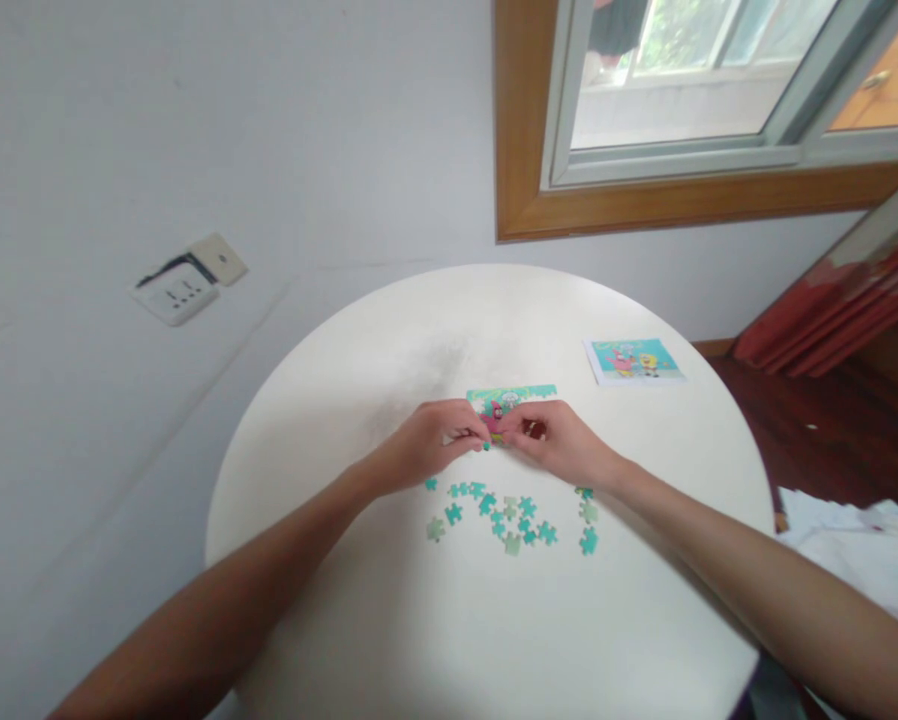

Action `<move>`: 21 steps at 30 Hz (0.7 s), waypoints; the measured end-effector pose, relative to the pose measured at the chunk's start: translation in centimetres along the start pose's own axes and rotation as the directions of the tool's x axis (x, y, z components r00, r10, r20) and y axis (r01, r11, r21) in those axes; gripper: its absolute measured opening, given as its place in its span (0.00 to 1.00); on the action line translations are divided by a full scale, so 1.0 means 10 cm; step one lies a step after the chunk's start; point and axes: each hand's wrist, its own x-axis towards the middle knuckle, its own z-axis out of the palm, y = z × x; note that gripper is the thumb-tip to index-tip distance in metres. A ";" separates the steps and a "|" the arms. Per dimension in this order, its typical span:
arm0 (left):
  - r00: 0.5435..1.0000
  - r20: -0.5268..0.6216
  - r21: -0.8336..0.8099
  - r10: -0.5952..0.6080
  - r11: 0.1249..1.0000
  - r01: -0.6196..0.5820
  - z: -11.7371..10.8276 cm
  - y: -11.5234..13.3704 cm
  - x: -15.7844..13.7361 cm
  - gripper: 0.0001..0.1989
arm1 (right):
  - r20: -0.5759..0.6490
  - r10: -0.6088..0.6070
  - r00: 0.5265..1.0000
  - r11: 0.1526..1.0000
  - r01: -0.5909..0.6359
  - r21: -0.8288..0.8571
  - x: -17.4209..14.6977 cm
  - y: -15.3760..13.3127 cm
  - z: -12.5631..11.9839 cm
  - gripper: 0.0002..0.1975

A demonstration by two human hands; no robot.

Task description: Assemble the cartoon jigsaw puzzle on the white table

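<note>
A partly joined jigsaw puzzle lies near the middle of the round white table, teal with a pink cartoon figure. My left hand is at its lower left, thumb and forefinger pinched on a small teal puzzle piece. From the right, my right hand reaches onto the puzzle, fingers curled with the tips at the pink figure; whether they grip a piece is hidden. Several loose teal and pale green pieces are scattered on the near side of my hands. A few more pieces lie under my right forearm's side.
The white table has a rounded far edge close to the wall. A printed reference picture lies at its right rear. A wall socket is at left, a wood-framed window behind, and a red curtain at right.
</note>
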 end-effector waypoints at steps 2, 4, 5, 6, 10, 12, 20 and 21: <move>0.999 -0.034 -0.062 -0.037 0.997 0.035 0.09 -0.01 0.01 0.04 | 0.023 0.031 0.999 0.993 -0.034 0.116 -0.01 0.00 0.08 0.08; 0.993 -0.079 -0.160 -0.091 0.984 0.078 0.17 -0.03 0.00 0.04 | 0.025 0.090 0.996 0.967 -0.094 0.239 -0.02 0.02 0.12 0.09; 0.987 -0.103 -0.214 -0.122 0.972 0.098 0.21 -0.04 0.00 0.04 | 0.027 0.121 0.992 0.949 -0.124 0.291 -0.01 0.02 0.14 0.09; 0.981 -0.122 -0.264 -0.150 0.958 0.114 0.23 -0.05 0.00 0.05 | 0.032 0.148 0.988 0.931 -0.151 0.332 -0.01 0.02 0.14 0.10; 0.961 -0.166 -0.357 -0.219 0.922 0.148 0.27 -0.09 0.01 0.06 | 0.034 0.218 0.975 0.881 -0.211 0.424 0.02 0.02 0.11 0.11; 0.948 -0.213 -0.361 -0.236 0.921 0.148 0.26 -0.10 0.03 0.08 | -0.003 0.242 0.970 0.857 -0.212 0.469 0.03 0.02 0.09 0.13; 0.949 -0.250 -0.333 -0.191 0.938 0.101 0.28 -0.15 0.04 0.06 | -0.007 0.328 0.945 0.800 -0.274 0.533 0.04 -0.01 0.06 0.17; 0.948 -0.251 -0.338 -0.194 0.936 0.102 0.28 -0.14 0.04 0.06 | 0.009 0.330 0.944 0.799 -0.284 0.531 0.03 -0.01 0.06 0.17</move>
